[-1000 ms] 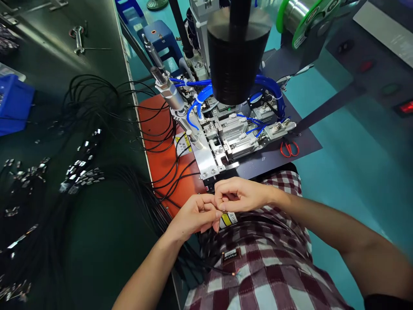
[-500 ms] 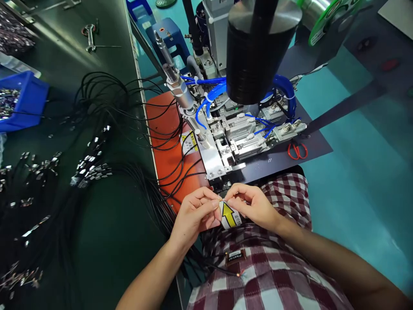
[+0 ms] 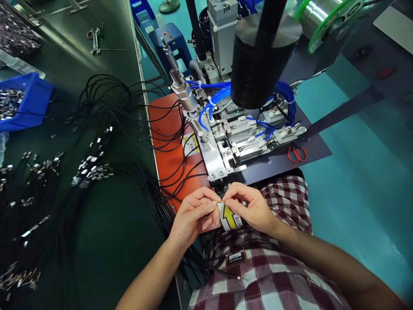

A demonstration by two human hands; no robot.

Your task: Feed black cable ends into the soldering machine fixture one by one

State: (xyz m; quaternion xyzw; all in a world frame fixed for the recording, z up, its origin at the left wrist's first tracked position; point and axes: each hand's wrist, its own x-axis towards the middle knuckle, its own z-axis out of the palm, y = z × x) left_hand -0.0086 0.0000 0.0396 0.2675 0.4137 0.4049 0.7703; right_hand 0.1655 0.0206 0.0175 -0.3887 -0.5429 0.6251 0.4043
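- Green worktop (image 3: 106, 241) on the left, strewn with black cables (image 3: 97, 107); their metal-tipped ends lie in loose clusters.
- Machine (image 3: 232, 142) straight ahead: blue air tubes, and a black cylinder (image 3: 258, 64) above it.
- Orange mat (image 3: 167, 146) just left of the machine, with cable loops lying across it.
- Blue bin (image 3: 29, 99) far left, with small metal parts in it.
- Left hand (image 3: 193, 215): fingers curled, thumb and forefinger pinching the wire (image 3: 220, 201).
- Right hand (image 3: 250, 206): the same pinch on the wire from the other side, fingertips nearly touching the left's.
- Wire sits between both hands, just in front of the machine's near edge, above the yellow arrow label (image 3: 229, 216).
- Red scissors (image 3: 297, 153) right of the machine.
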